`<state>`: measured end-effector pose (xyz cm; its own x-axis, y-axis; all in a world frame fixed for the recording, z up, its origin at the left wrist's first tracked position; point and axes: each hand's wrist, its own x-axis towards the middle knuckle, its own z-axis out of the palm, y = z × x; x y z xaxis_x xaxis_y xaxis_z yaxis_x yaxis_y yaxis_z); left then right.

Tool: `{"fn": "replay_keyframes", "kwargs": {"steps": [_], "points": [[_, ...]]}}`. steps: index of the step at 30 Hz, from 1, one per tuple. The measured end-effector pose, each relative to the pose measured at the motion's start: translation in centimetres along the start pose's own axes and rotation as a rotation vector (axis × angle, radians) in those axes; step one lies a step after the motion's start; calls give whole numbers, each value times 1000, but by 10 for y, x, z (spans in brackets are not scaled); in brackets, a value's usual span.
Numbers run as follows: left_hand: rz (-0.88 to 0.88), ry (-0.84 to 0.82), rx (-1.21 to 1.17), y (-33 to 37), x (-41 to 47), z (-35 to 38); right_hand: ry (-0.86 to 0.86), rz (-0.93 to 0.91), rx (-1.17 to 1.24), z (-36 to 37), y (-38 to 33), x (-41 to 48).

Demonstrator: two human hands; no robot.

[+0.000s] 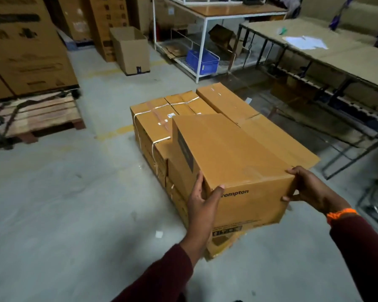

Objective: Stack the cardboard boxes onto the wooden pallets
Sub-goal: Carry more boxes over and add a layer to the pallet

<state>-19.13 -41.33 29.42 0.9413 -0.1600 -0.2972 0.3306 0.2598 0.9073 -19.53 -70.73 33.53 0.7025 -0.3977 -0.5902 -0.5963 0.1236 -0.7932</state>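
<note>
The left hand (202, 199) is gripping the near left corner of the cardboard box (238, 153), and the right hand (308, 188) is clasping its near right corner. The box is being held tilted over strapped boxes (155, 118) sitting on the concrete floor (63, 192). A wooden pallet (42, 114) is lying well apart at left, and a long surface (347, 55) is running along the right.
</note>
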Motion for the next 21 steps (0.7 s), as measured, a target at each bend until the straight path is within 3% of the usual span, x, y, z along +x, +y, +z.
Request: {"fn": "replay_keyframes", "kwargs": {"steps": [10,14,21], "points": [[-243,190,166,-92,72,105,-91,64,-91,-69,6,177],[-367,276,132,-109,83,144,-121,134,-160,-98,14,217],[-423,398,188,-133,91,183,-236,129,-250,-134,39,265]]}}
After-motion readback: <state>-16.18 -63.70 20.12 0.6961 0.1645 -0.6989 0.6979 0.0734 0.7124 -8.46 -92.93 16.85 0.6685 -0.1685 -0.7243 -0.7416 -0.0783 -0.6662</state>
